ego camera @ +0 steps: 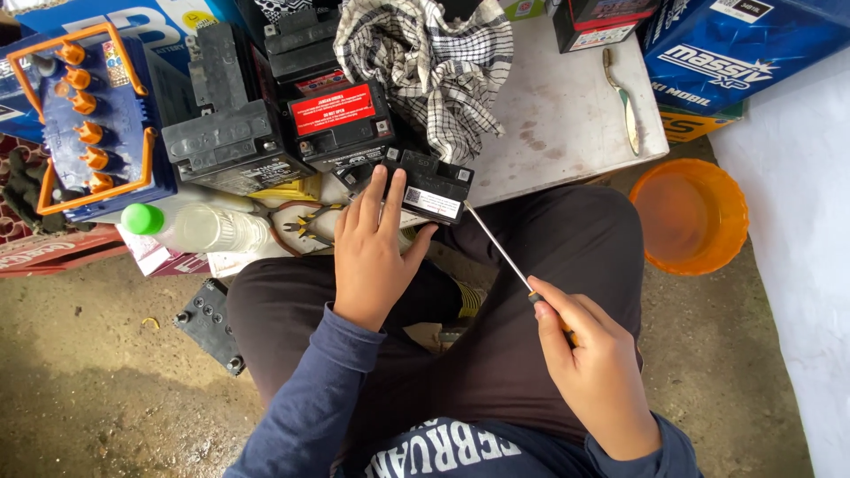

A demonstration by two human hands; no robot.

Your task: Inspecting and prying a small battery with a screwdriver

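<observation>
A small black battery (431, 184) is steadied at the near edge of the white tabletop (567, 115), just above the centre of the frame, by the left hand (372, 252), whose fingers are spread flat over its left end and top. A screwdriver (509, 261) is gripped in the right hand (593, 363) at lower right, the fist clenched round the handle; its thin metal shaft is slanted up and to the left, with the tip touching or just beside the battery's lower right corner.

Behind the small battery, a black battery with a red label (341, 119) is seen, and beside it to the left a larger grey-black battery (226, 133). A checked cloth (429, 62) is draped over the items at top centre. At upper left a blue battery with orange caps (93, 115) is set. A clear bottle with a green cap (199, 226) is lying on its side at left, with pliers (301, 221) just to its right. An orange plastic bowl (691, 215) is placed on the ground at right, and a blue carton (735, 49) is seen at upper right.
</observation>
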